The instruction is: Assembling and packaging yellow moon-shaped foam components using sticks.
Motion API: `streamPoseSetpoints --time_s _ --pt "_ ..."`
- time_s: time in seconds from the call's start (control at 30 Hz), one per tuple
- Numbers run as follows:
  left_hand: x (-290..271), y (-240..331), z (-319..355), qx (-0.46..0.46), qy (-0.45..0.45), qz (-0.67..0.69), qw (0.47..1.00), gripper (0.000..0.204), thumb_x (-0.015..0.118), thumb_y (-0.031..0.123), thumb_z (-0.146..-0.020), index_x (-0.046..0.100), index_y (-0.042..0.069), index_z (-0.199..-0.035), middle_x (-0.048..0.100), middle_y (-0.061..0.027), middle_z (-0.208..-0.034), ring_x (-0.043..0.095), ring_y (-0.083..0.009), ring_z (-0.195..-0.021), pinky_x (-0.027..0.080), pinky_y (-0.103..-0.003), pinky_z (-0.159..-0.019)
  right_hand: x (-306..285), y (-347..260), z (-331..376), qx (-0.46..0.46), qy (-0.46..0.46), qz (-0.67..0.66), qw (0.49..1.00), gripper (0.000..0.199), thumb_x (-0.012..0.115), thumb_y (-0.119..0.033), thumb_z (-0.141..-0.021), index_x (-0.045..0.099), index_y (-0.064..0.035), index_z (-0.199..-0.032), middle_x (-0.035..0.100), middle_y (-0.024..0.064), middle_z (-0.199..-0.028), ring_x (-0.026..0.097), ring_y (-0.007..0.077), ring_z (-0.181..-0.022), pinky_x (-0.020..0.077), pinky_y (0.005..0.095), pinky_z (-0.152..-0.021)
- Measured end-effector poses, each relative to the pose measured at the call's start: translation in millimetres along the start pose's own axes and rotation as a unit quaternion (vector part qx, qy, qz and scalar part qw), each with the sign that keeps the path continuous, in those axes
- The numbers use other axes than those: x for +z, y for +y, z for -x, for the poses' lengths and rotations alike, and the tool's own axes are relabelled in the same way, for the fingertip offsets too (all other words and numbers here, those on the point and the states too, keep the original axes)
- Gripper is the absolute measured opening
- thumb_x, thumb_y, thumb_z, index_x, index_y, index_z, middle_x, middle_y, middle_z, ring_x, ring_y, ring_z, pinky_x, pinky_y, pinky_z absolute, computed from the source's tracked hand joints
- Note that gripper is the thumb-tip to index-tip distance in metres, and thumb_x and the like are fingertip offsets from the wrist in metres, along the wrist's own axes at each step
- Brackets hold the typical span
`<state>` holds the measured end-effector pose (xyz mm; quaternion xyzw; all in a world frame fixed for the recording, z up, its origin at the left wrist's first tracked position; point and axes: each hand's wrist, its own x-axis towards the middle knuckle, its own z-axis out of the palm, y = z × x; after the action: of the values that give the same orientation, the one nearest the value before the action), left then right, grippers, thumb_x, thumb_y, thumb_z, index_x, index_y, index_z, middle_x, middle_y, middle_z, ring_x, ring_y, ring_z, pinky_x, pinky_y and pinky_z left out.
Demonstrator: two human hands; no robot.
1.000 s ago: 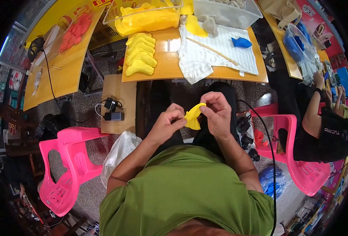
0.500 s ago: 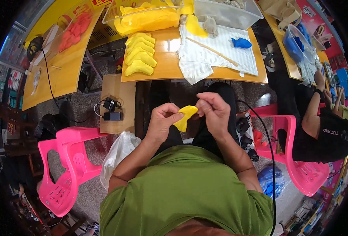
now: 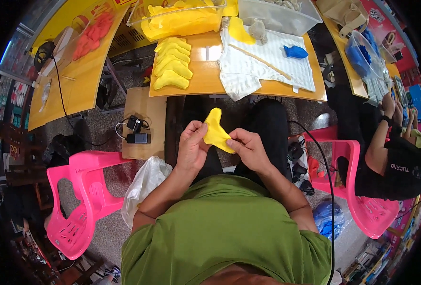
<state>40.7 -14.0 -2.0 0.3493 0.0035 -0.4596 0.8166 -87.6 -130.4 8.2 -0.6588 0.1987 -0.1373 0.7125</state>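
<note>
A small, soft yellow piece (image 3: 216, 131), bent and looking like cloth, is stretched between my two hands above my lap. My left hand (image 3: 193, 146) pinches its left edge between thumb and fingers. On the lower right corner, my right hand (image 3: 250, 148) has the same kind of pinch. Ahead on the wooden table, a row of similar yellow pieces (image 3: 173, 64) lies overlapped at the left. A white striped cloth (image 3: 239, 71) covers the table's right part. On it rest a thin wooden stick (image 3: 260, 61), a blue fish-shaped piece (image 3: 296, 52) and a flat yellow piece (image 3: 239, 32).
A clear bin of yellow pieces (image 3: 182, 23) and another clear bin (image 3: 279, 20) stand at the table's back. Pink plastic chairs (image 3: 87, 190) flank me. A black cable (image 3: 325, 171) hangs at my right. Another person (image 3: 386, 156) sits at the far right.
The yellow piece has been turned and opened out, its narrow end now pointing up. My right hand has come down from above it and now grips its lower right corner.
</note>
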Motion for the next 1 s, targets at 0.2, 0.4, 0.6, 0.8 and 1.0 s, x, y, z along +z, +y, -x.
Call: streamPoseSetpoints --time_s 0.2,0.4,0.6,0.8,1.0 --pt "14 9 -2 -0.059 -0.040 -0.099 0.993 0.017 0.062 0.011 -0.087 0.058 0.003 -0.100 0.062 -0.0023 -0.089 0.061 -0.0117 -0.082 0.049 -0.026 -0.073 -12 1 -2 -0.033 -0.043 0.098 0.994 0.016 0.055 -0.014 -0.090 0.056 0.0016 -0.084 0.054 -0.0004 -0.069 0.050 0.0084 -0.063 0.0428 0.0268 -0.056" --pt "7 0 -7 0.019 -0.034 -0.132 0.990 0.016 0.064 0.004 -0.084 0.060 0.002 -0.099 0.063 -0.0022 -0.088 0.060 -0.0096 -0.078 0.049 -0.024 -0.072 -2 -9 -2 -0.024 0.001 0.018 1.000 0.017 0.058 -0.015 -0.089 0.057 0.0008 -0.083 0.055 0.0003 -0.069 0.051 0.0073 -0.062 0.0426 0.0240 -0.056" --pt "-5 -1 -12 0.036 -0.010 -0.033 0.999 0.011 0.060 0.005 -0.088 0.060 0.003 -0.099 0.063 -0.0031 -0.089 0.060 -0.0104 -0.079 0.049 -0.026 -0.075 -14 7 -6 0.006 -0.012 0.004 1.000 0.012 0.056 -0.011 -0.089 0.057 -0.0008 -0.083 0.053 -0.0010 -0.062 0.048 0.0043 -0.055 0.0399 0.0204 -0.051" --pt "8 16 -18 -0.049 -0.049 -0.085 0.994 0.016 0.059 0.008 -0.088 0.060 0.000 -0.102 0.064 -0.0091 -0.088 0.062 -0.0157 -0.083 0.050 -0.029 -0.080 -28 6 -23 0.043 -0.109 0.018 0.993 0.014 0.055 -0.013 -0.091 0.058 -0.0013 -0.084 0.056 0.0019 -0.061 0.053 0.0077 -0.055 0.0422 0.0229 -0.051" --pt "-3 25 -35 -0.018 -0.057 -0.052 0.997 0.022 0.052 0.009 -0.090 0.057 -0.003 -0.108 0.064 -0.0165 -0.097 0.062 -0.0230 -0.092 0.051 -0.035 -0.083 -60 -16 -92 -0.235 0.156 0.378 0.882 0.017 0.062 -0.014 -0.081 0.061 -0.0011 -0.092 0.061 0.0161 -0.084 0.059 0.0339 -0.078 0.0478 0.0411 -0.069"
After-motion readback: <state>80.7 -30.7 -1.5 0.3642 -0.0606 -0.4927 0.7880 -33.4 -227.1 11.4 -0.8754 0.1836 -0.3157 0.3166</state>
